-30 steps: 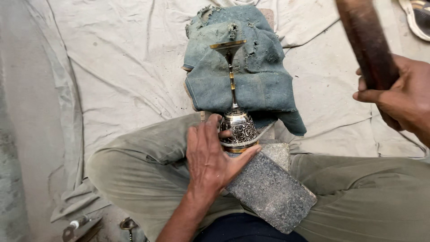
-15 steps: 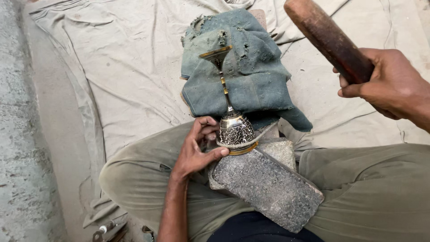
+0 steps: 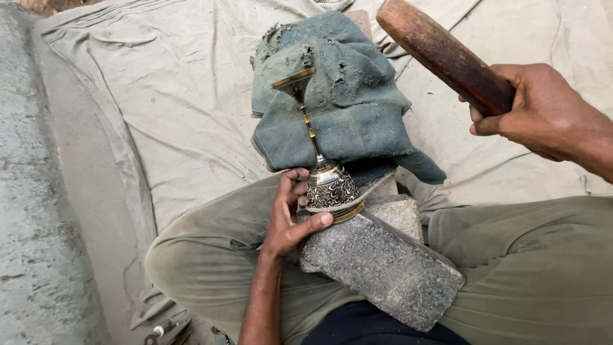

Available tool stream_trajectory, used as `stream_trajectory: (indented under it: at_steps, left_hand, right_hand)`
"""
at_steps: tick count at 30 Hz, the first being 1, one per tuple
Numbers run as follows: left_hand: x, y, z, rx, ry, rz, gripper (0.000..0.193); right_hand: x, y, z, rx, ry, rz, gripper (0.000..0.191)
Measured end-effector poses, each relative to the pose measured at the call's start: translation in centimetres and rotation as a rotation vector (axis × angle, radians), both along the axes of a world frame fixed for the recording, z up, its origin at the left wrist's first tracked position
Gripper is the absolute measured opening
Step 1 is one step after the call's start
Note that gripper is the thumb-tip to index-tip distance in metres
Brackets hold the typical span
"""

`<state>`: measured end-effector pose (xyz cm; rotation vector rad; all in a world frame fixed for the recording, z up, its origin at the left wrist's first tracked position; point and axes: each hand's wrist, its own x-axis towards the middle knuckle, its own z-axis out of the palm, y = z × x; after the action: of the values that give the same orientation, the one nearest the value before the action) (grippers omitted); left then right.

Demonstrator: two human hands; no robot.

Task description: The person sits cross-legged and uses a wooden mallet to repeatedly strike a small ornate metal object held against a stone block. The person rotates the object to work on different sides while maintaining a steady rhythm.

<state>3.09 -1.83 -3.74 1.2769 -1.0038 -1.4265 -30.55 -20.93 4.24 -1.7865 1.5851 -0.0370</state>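
Note:
My left hand [image 3: 288, 214] grips the engraved silver cup of a metal goblet [image 3: 329, 185] with a brass rim. The goblet lies on its side, its rim against a grey stone block [image 3: 383, 268] propped between my legs. Its thin stem runs up to a flat brass foot [image 3: 292, 79] resting on a worn blue-green cloth [image 3: 345, 108]. My right hand [image 3: 539, 112] holds a thick brown wooden mallet [image 3: 444, 54], raised at the upper right, well apart from the goblet.
I sit cross-legged in olive trousers [image 3: 211, 255] on a pale canvas sheet [image 3: 159, 96]. A bare concrete floor [image 3: 32, 223] runs along the left. A small metal tool [image 3: 159, 329] lies at the bottom left edge.
My left hand has slid from over the cup to its left side, fingers curled round it. The mallet in my right hand has swung lower and further left.

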Motion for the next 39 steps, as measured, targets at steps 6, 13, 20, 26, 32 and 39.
stream_trajectory:
  at_steps: [6, 13, 20, 26, 32, 39]
  left_hand:
    - [-1.5, 0.7, 2.0, -0.072, -0.582, 0.047, 0.101]
    - [-1.8, 0.5, 1.8, 0.063, -0.457, 0.064, 0.1]
    - [0.0, 0.2, 0.9, -0.063, -0.212, 0.013, 0.092]
    - [-3.4, 0.7, 3.8, 0.119, -0.864, 0.082, 0.109]
    - [-0.5, -0.5, -0.2, -0.045, 0.068, 0.009, 0.097]
    - [0.7, 0.0, -1.6, -0.113, -0.14, -0.05, 0.086]
  right_hand:
    - [-0.1, -0.1, -0.2, -0.029, 0.027, 0.041, 0.023]
    - [-0.3, -0.1, -0.4, -0.063, 0.043, 0.042, 0.023]
    - [-0.3, -0.1, -0.2, -0.049, 0.055, 0.025, 0.023]
    - [-0.5, -0.2, -0.4, -0.045, 0.079, 0.02, 0.024]
    - [-0.7, -0.3, -0.6, -0.053, 0.063, 0.025, 0.023]
    - [-0.7, -0.3, -0.6, -0.042, -0.067, 0.029, 0.024]
